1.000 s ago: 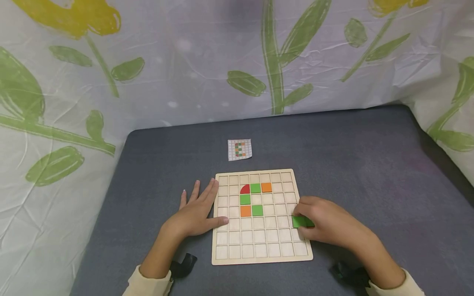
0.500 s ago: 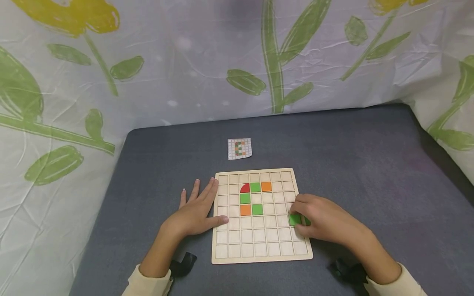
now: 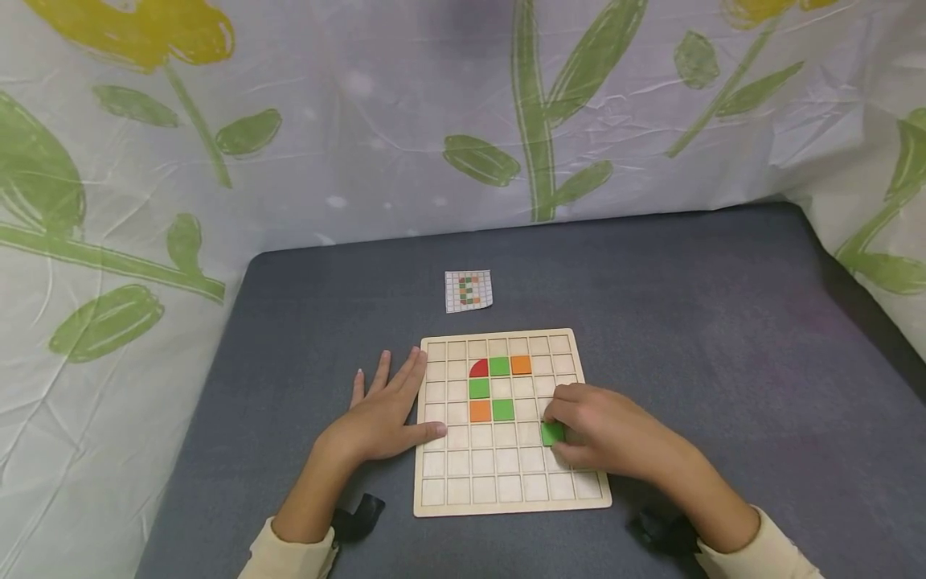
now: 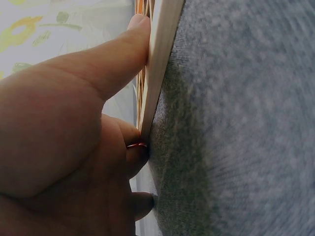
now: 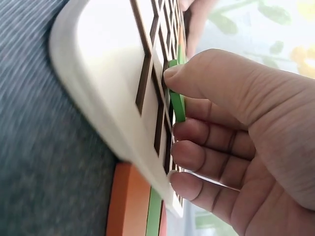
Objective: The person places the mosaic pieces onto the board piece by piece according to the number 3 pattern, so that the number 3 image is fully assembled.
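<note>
A wooden grid board lies on the dark table. Set in its cells are a red quarter-round tile, orange square tiles and green square tiles. My right hand is over the board's right part and pinches a green square tile between thumb and fingers. In the right wrist view that green tile is tilted close over the cells. My left hand lies with fingers spread along the board's left edge, its thumb resting on the rim.
Beyond the board lies a small paper card printed with a coloured grid pattern. Beside the board's edge in the right wrist view are an orange piece and a green piece. A flower-patterned sheet hangs behind the table.
My right hand has moved left from the board's right edge with the green tile. A second green patch at its fingers no longer shows. The left hand stays in place.
</note>
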The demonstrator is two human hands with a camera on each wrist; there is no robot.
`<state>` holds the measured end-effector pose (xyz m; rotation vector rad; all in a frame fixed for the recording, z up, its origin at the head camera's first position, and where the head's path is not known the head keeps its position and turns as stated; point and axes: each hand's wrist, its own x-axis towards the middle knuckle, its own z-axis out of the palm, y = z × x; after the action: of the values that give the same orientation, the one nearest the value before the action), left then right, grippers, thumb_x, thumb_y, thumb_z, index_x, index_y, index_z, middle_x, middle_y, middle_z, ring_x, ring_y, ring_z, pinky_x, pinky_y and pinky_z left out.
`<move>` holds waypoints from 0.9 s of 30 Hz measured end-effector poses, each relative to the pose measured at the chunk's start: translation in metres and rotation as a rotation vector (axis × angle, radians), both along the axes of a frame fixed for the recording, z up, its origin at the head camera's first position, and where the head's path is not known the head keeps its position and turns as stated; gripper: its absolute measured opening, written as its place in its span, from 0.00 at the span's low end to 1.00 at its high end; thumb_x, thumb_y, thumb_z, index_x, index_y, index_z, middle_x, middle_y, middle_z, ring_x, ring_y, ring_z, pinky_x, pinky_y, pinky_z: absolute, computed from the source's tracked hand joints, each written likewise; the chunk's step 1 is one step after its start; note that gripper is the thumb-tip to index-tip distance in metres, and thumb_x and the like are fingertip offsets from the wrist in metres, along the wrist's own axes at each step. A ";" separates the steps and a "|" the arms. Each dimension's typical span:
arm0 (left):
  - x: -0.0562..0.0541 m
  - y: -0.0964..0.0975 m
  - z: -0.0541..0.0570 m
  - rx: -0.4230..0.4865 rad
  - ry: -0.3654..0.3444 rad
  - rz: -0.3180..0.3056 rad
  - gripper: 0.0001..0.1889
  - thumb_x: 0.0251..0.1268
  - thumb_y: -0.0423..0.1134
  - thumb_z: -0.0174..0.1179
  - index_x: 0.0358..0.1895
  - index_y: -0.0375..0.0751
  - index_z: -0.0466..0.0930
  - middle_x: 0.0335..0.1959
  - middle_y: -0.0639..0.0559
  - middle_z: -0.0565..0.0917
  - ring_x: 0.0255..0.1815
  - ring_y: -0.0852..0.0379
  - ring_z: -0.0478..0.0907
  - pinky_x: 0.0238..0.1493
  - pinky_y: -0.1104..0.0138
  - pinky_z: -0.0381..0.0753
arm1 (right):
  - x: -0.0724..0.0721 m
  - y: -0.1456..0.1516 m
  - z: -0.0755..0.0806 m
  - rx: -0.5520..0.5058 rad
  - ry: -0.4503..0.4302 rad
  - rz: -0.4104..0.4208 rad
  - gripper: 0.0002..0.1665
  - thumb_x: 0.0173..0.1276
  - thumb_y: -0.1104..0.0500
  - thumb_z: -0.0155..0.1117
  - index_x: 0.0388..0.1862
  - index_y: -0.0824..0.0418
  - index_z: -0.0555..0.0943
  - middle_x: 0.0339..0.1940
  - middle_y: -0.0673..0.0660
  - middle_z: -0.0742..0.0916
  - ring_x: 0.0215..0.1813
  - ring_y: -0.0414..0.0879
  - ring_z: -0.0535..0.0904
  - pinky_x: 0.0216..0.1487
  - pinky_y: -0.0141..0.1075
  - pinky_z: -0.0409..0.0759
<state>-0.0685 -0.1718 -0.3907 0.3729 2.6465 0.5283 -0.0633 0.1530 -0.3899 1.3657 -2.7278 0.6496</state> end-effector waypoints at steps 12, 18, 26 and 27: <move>0.001 0.001 0.002 0.014 0.008 0.013 0.56 0.62 0.62 0.65 0.82 0.43 0.40 0.82 0.45 0.44 0.80 0.35 0.29 0.69 0.32 0.27 | 0.001 -0.016 0.002 0.020 -0.008 0.027 0.09 0.51 0.63 0.70 0.31 0.55 0.80 0.27 0.41 0.71 0.29 0.34 0.64 0.28 0.29 0.68; 0.001 0.002 0.001 0.012 0.013 0.013 0.56 0.61 0.62 0.66 0.82 0.42 0.40 0.82 0.45 0.44 0.80 0.35 0.29 0.69 0.32 0.27 | 0.001 -0.025 0.004 0.010 0.006 0.038 0.08 0.51 0.64 0.69 0.31 0.56 0.80 0.26 0.42 0.70 0.29 0.35 0.64 0.29 0.29 0.68; 0.001 0.002 0.001 0.004 0.015 0.008 0.57 0.61 0.63 0.65 0.82 0.42 0.40 0.82 0.44 0.43 0.80 0.35 0.29 0.69 0.33 0.27 | 0.001 -0.040 0.005 0.031 0.002 0.026 0.08 0.52 0.63 0.70 0.28 0.55 0.79 0.24 0.41 0.68 0.28 0.36 0.64 0.29 0.29 0.67; 0.000 0.002 0.001 0.007 0.015 0.007 0.56 0.62 0.63 0.65 0.82 0.42 0.40 0.82 0.44 0.44 0.80 0.35 0.29 0.69 0.32 0.27 | 0.001 -0.042 0.005 0.035 0.003 0.022 0.08 0.52 0.63 0.70 0.28 0.55 0.79 0.24 0.42 0.68 0.28 0.36 0.64 0.29 0.29 0.67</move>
<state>-0.0680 -0.1703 -0.3897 0.3714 2.6622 0.5388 -0.0620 0.1106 -0.3849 1.4050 -2.7382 0.6031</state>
